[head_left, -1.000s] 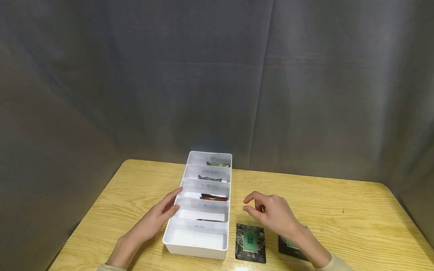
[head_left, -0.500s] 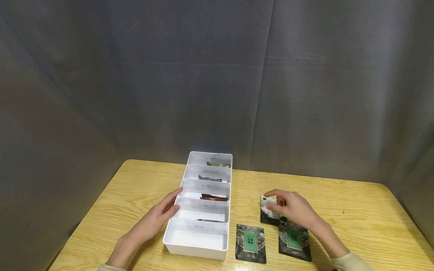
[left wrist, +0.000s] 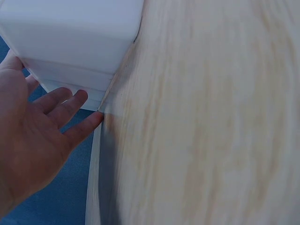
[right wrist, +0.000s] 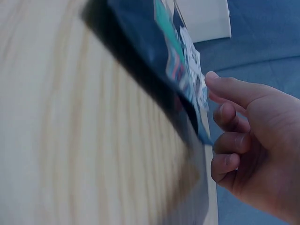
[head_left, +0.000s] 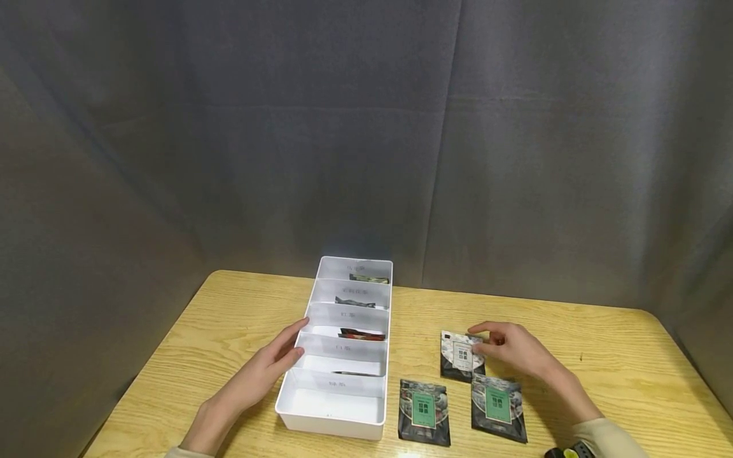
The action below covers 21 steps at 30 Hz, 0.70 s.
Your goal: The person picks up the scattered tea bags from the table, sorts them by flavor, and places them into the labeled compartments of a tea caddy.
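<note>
In the head view, my left hand (head_left: 260,375) rests its fingers and thumb along the left side of a long white divided box (head_left: 332,426). The left wrist view shows those fingers spread beside the box (left wrist: 70,42). My right hand (head_left: 518,348) has its index finger and thumb, set apart, at the right edge of a white-labelled tea sachet (head_left: 458,359) lying on the table. Its other fingers curl loosely in the right wrist view. Nearer the front lie two green-labelled tea sachets, a left one (head_left: 424,410) and a right one (head_left: 497,407).
Inside the box, handwritten labels mark the compartments. Flat packets stand in several of them: a greenish one (head_left: 369,278), a grey one (head_left: 355,302), a red and black one (head_left: 362,334) and a thin dark one (head_left: 361,373). A grey curtain (head_left: 366,127) hangs behind the wooden table (head_left: 572,381).
My right hand has moved rightward, first over the white-labelled sachet, then to its right edge, uncovering it and the right green-labelled sachet. The left hand has stayed at the box.
</note>
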Each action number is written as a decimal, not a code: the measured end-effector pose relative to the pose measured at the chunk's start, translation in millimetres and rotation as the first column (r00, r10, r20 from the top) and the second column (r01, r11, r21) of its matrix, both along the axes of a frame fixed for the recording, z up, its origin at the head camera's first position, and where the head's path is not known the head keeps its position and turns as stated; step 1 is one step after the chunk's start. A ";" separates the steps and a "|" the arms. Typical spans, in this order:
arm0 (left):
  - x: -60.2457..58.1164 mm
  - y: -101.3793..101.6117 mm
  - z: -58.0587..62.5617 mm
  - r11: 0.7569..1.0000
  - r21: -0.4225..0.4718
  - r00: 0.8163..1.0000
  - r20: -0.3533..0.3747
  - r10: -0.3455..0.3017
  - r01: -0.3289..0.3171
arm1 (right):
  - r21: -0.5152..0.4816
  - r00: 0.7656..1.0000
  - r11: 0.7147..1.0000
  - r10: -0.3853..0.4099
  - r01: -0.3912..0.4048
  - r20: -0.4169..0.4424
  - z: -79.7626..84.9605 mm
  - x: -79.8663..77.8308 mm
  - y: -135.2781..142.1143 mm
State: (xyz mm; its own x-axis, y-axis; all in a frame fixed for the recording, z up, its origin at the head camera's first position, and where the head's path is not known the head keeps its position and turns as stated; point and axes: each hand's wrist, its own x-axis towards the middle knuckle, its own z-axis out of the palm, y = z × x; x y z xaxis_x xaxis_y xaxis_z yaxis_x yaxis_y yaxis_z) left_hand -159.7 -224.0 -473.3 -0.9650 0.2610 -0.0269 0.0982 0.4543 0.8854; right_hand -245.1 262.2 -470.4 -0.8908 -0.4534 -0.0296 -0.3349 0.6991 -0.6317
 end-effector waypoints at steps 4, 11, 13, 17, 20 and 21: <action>0.4 0.8 1.5 1.000 -0.008 1.000 0.003 0.004 -0.004 | 0.005 1.000 1.000 -0.015 0.015 0.015 -2.8 -1.7 6.0; 0.7 0.6 1.6 1.000 -0.016 1.000 0.004 0.014 -0.014 | 0.023 0.998 0.998 -0.062 0.062 -0.009 -5.2 -5.1 10.3; 0.6 0.3 0.9 1.000 -0.018 1.000 0.002 0.014 -0.014 | 0.027 0.997 0.997 -0.074 0.075 -0.017 -5.2 -5.2 10.1; 0.5 0.3 0.5 1.000 -0.009 1.000 0.006 0.014 -0.014 | 0.023 0.995 0.995 -0.099 0.099 -0.029 -5.1 -4.5 9.7; 0.5 0.6 1.1 1.000 0.003 1.000 0.011 0.010 -0.010 | 0.002 0.993 0.994 -0.109 0.109 -0.050 -3.9 -3.1 9.6; 0.5 0.8 1.3 1.000 0.005 1.000 0.011 0.008 -0.008 | -0.009 0.992 0.994 -0.113 0.113 -0.056 -3.0 -2.6 9.2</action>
State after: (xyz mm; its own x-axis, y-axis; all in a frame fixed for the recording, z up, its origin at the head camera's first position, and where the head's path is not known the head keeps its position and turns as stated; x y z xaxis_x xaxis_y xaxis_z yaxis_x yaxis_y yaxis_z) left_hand -159.2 -223.2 -472.0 -0.9666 0.2535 -0.0364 0.0847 0.4506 0.8887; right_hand -247.7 271.4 -473.4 -0.9366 -0.3496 0.0250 -0.2893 0.7308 -0.6183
